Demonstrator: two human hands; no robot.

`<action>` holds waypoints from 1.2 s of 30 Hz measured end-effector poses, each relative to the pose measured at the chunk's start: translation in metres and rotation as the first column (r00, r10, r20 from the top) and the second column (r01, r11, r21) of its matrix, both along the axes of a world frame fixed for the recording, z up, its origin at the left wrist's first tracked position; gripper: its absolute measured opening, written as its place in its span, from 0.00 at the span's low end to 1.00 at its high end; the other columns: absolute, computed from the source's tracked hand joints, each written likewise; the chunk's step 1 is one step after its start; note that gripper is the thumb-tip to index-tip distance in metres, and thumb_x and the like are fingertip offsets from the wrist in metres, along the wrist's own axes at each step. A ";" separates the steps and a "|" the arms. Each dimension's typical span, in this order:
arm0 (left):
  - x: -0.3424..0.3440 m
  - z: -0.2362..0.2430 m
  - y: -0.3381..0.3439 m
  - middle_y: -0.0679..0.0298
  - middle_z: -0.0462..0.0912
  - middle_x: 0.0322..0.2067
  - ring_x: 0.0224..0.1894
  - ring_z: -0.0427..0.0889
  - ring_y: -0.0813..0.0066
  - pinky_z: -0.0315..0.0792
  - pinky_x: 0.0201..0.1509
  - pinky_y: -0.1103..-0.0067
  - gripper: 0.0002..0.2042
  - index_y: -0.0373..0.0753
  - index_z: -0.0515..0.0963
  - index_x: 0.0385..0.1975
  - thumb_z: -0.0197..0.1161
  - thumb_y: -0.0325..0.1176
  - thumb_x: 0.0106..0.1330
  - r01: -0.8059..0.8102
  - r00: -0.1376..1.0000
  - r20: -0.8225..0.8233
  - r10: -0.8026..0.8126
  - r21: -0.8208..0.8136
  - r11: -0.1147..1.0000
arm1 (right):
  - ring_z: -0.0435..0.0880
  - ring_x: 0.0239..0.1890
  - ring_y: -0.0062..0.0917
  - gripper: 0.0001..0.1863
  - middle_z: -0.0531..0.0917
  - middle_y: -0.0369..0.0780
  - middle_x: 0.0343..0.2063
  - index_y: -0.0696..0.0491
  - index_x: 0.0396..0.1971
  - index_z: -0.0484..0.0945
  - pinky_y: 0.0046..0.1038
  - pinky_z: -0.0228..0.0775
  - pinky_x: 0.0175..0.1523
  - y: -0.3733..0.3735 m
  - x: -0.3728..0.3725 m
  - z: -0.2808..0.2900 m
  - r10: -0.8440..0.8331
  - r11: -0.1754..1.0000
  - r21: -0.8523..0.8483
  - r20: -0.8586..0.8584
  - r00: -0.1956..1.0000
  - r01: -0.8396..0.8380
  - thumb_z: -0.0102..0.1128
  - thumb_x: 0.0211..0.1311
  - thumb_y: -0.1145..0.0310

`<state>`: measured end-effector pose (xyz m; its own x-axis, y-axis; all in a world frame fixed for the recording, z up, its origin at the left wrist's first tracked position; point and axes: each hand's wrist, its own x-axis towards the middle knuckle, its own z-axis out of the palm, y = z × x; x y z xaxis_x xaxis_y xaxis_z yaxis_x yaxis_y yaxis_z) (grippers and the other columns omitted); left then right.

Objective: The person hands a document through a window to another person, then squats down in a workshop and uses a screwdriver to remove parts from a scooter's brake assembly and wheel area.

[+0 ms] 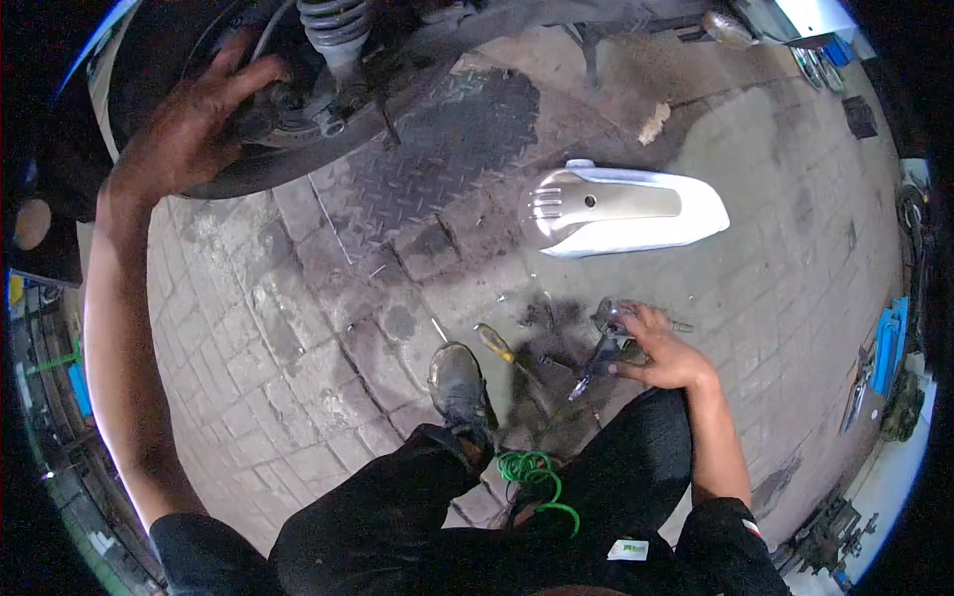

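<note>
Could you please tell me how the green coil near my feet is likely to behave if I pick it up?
The green coil would probably flex and spring, as its thin strand curls in open loops. It seems light for its size, with gaps between the turns. It might snag, since it lies close against the dark trousers.

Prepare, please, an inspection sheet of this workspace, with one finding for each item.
Surface: stained grey paving, dark textured metal plate.
Things: black round wheel, pale grey coil spring, dark round-headed handheld tool.
Clutter: yellow-handled screwdriver, glossy silver-white elongated panel.
Hands: left hand at the wheel, exact contact unclear; right hand around the tool.
Cables: green coiled hose or cord, ends unclear.
Surroundings: blue object at right, kind unclear.
</note>
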<state>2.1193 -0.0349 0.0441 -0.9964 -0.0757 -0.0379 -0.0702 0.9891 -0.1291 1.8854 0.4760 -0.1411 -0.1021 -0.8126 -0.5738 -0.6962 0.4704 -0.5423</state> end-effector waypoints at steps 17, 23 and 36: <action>-0.007 -0.004 0.003 0.45 0.57 0.67 0.68 0.59 0.46 0.64 0.67 0.63 0.39 0.49 0.66 0.62 0.64 0.16 0.44 -0.031 0.998 -0.054 0.031 0.006 1.000 | 0.61 0.64 0.50 0.41 0.64 0.53 0.62 0.52 0.60 0.66 0.44 0.55 0.68 -0.027 0.012 -0.028 0.074 0.972 -0.233 0.178 0.981 -0.031 0.77 0.44 0.60; 0.003 0.002 -0.010 0.52 0.62 0.66 0.68 0.61 0.51 0.62 0.69 0.65 0.39 0.48 0.66 0.62 0.65 0.16 0.44 0.059 0.998 -0.007 -0.059 -0.022 0.998 | 0.61 0.63 0.48 0.40 0.64 0.51 0.61 0.52 0.59 0.67 0.44 0.55 0.68 -0.023 0.004 -0.007 0.037 0.988 -0.154 0.075 0.997 -0.025 0.76 0.45 0.60; 0.021 -0.024 -0.015 0.50 0.67 0.63 0.68 0.63 0.52 0.67 0.65 0.67 0.37 0.45 0.71 0.58 0.69 0.17 0.41 0.122 0.957 -0.279 -0.084 0.120 0.985 | 0.63 0.63 0.47 0.41 0.66 0.49 0.61 0.54 0.60 0.66 0.43 0.56 0.68 -0.030 0.014 0.015 0.057 0.981 -0.190 0.145 0.988 -0.028 0.75 0.45 0.63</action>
<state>2.1405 -0.0503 0.0198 -0.9725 0.0151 0.2325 0.0192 0.9997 0.0156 1.8990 0.4460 -0.1260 0.0103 -0.9088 -0.4171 -0.6177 0.3223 -0.7174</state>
